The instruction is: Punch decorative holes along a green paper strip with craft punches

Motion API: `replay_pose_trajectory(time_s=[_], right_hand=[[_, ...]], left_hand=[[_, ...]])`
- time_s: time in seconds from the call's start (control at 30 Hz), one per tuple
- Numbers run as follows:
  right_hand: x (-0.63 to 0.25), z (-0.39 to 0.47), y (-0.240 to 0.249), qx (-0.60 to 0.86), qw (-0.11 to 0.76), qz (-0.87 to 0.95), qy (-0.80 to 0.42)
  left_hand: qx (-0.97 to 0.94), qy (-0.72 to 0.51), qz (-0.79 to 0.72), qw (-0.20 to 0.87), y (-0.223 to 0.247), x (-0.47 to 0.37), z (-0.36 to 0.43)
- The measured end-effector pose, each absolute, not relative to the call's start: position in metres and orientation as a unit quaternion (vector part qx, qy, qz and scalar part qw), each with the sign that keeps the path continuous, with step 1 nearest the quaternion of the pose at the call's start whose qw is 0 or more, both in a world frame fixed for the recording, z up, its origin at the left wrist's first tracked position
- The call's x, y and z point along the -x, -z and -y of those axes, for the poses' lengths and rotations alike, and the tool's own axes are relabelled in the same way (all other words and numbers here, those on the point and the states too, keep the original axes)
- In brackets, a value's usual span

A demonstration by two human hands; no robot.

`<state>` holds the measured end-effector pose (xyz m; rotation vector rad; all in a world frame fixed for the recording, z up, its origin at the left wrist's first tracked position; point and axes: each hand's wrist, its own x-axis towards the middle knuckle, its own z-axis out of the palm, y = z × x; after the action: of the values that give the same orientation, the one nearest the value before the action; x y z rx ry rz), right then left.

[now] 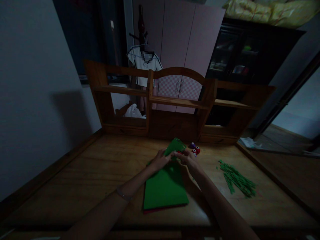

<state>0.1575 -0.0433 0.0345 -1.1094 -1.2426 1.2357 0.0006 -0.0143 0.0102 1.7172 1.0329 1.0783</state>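
My left hand [161, 160] and my right hand [188, 159] meet over the upper part of a stack of green sheets [166, 190], fingertips pinched close together. A small red piece [180, 152] shows at the fingers of my right hand. Whatever my left fingers pinch is too small and dark to make out. Another narrow green part [175, 144] juts out beyond the hands, its far edge looking uneven. Just past my right hand lie several small red and purple pieces [197, 150] with white, eye-like spots. A reddish layer peeks out under the stack's near edge.
On the right of the wooden table [100, 173] lies a loose pile of green strips [237, 180]. A wooden shelf unit [175, 100] stands along the table's back edge. Behind it are a pink wardrobe [177, 36], a hanging white shirt [140, 63] and a dark cabinet [250, 50].
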Motion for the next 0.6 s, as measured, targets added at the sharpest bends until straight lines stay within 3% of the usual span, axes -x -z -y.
replay_pose_trajectory(time_s=[0.6], right_hand=[[-0.1617,0.0435,-0.0366,0.485,0.475,0.535,-0.502]], left_hand=[[-0.698,-0.445,-0.392,0.402,-0.0113,0.0001,0.0143]])
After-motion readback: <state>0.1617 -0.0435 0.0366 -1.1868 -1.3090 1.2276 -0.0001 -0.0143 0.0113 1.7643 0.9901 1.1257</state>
